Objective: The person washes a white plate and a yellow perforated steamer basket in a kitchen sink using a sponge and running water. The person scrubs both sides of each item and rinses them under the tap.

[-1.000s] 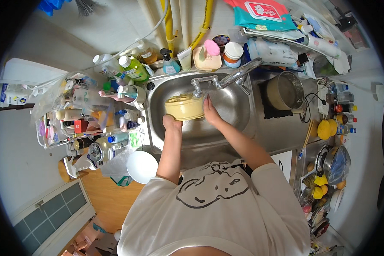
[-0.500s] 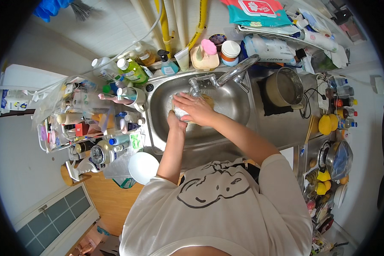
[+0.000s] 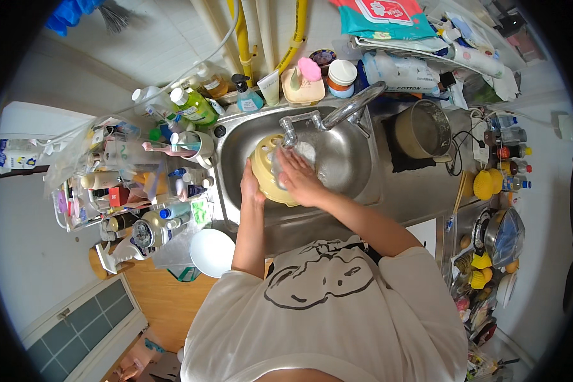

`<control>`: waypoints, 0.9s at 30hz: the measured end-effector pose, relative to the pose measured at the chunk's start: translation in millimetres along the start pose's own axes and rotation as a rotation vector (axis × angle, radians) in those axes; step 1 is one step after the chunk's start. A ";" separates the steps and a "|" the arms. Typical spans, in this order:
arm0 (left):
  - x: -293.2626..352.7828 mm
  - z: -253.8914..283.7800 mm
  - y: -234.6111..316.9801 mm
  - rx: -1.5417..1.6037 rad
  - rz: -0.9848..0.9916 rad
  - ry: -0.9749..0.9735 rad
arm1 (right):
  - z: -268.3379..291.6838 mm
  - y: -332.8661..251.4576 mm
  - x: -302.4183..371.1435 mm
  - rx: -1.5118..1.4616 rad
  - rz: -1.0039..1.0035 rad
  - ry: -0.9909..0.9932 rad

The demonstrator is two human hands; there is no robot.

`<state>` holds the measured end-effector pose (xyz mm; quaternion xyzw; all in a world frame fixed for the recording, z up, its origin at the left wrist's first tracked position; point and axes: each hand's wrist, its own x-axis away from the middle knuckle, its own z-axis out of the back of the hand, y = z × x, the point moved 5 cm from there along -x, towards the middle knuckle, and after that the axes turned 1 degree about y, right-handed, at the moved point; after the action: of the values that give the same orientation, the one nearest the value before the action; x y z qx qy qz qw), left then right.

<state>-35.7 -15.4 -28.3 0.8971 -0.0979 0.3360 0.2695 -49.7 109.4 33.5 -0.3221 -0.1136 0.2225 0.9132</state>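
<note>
A pale yellow plastic basin with holes near its rim (image 3: 268, 167), like a colander, is held tilted over the steel sink (image 3: 234, 137), just below the tap (image 3: 290, 132). My left hand (image 3: 251, 184) grips its left side, with the fingers partly hidden behind it. My right hand (image 3: 299, 178) lies against its right part, fingers stretched out and close together. Beside those fingertips, under the tap, is a whitish patch (image 3: 307, 151); I cannot tell whether it is water or a clear bowl.
Behind the sink stand a blue spray bottle (image 3: 249, 100), a white tube (image 3: 269, 89), a soap dish (image 3: 304, 93) and an orange-and-white jar (image 3: 342, 79). A metal pot (image 3: 423, 130) sits right of the sink. Left are a toothbrush cup (image 3: 200, 149) and a white bowl (image 3: 212, 253).
The yellow basin has come up and left into plain view, turned in my hands. My left hand has shifted left onto its side; my right hand has moved slightly right and down.
</note>
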 end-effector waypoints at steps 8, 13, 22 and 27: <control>-7.4 -0.8 9.8 -0.051 -0.080 0.015 | -7.0 -4.1 -5.1 -0.006 0.070 0.224; -6.5 -6.5 -2.5 -0.124 -0.116 0.141 | -12.3 45.2 -37.1 -0.070 -0.096 0.048; 2.2 -18.5 4.3 -0.206 -0.145 0.067 | -4.6 30.6 -30.5 -0.265 -0.194 -0.034; -2.9 -14.5 8.9 -0.159 -0.160 0.035 | 10.0 -16.1 -13.0 -0.195 -0.009 0.014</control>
<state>-49.0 -14.8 -17.3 0.8719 -0.0473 0.3202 0.3674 -59.3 97.4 50.6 -0.4105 -0.1298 0.2038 0.8793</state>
